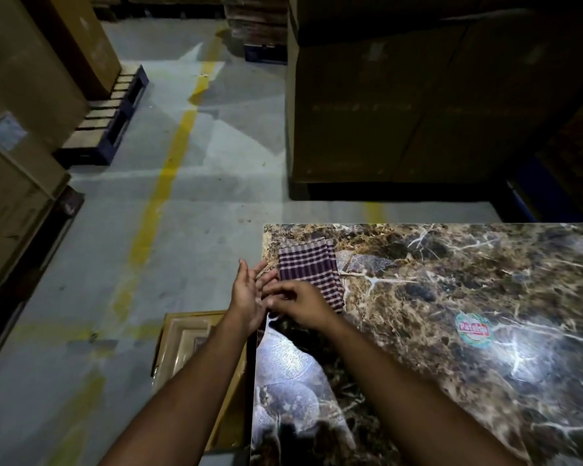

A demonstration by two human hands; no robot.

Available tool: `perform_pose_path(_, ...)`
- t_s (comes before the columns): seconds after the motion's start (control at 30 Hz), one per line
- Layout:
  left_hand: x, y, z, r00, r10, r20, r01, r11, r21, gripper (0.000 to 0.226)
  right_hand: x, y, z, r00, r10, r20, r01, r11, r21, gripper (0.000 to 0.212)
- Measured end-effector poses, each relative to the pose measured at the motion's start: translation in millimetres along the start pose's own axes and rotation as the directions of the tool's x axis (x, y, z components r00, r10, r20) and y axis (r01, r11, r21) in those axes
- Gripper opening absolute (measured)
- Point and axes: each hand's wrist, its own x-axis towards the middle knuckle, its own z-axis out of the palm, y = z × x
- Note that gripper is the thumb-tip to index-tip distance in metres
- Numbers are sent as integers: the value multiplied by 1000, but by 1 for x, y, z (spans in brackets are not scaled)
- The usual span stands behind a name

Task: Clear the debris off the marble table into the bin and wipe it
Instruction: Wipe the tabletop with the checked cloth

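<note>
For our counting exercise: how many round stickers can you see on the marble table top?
1. A round sticker with red lettering lies right of the hands, toward the marble table's middle. The checked cloth and right hand could hide others.

Head camera looks steeply down (wide-angle) over the marble table (451,297) corner and floor (199,213).

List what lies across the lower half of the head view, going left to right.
Yellow floor line → cardboard box on the floor → left hand → right hand → round sticker on the marble table. The checked cloth overlaps the hands, so it is left out.
</note>
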Motion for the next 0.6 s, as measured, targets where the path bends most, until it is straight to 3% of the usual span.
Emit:
perform_pose_path(0.2,-1,-5,3,999,-23,33,23,1000,-5,74,-3,5,24,989,-30,-148,43,996,83,20)
perform_pose_path(0.43,-23,-7,6,997,43,59,-45,999,22,65,-14,-1,28,985,-7,-173,46,974,224,7)
perform_pose_path(0.6,-67,-12,-8,979,187,85,-193,979,63,32,-38,-8,32,978,-10,-209,68,960,271,6)
